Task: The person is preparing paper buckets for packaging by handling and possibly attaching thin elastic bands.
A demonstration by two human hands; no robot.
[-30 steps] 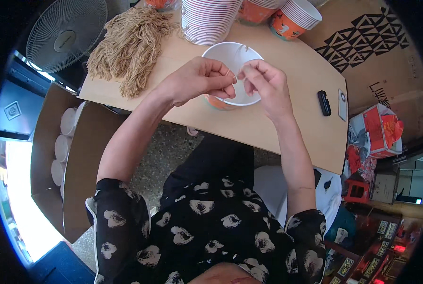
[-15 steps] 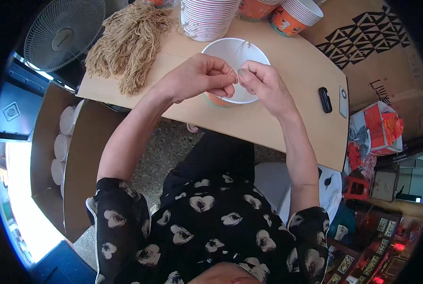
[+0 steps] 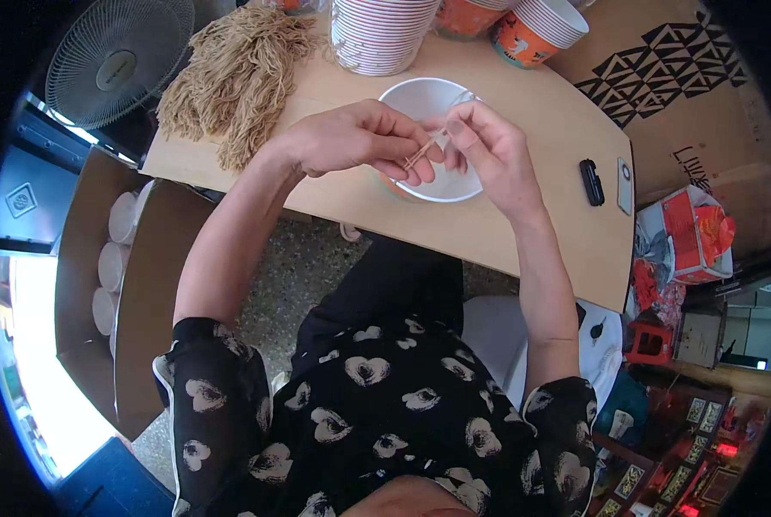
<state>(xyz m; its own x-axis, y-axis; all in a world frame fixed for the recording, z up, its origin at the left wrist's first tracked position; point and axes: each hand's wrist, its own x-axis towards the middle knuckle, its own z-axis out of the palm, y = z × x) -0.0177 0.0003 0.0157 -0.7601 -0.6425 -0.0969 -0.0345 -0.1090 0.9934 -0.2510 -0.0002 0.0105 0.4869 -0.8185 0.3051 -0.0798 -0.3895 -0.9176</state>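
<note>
You sit in a small packing workshop. Stacked paper bowls (image 3: 377, 34) crowd your worktop (image 3: 523, 233). Cardboard boxes (image 3: 101, 284) of cups flank you.

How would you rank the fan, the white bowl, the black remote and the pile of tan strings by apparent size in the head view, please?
1. Pile of tan strings and fan: they look alike, and the rim's bending makes it unsure.
2. White bowl.
3. Black remote.
</note>
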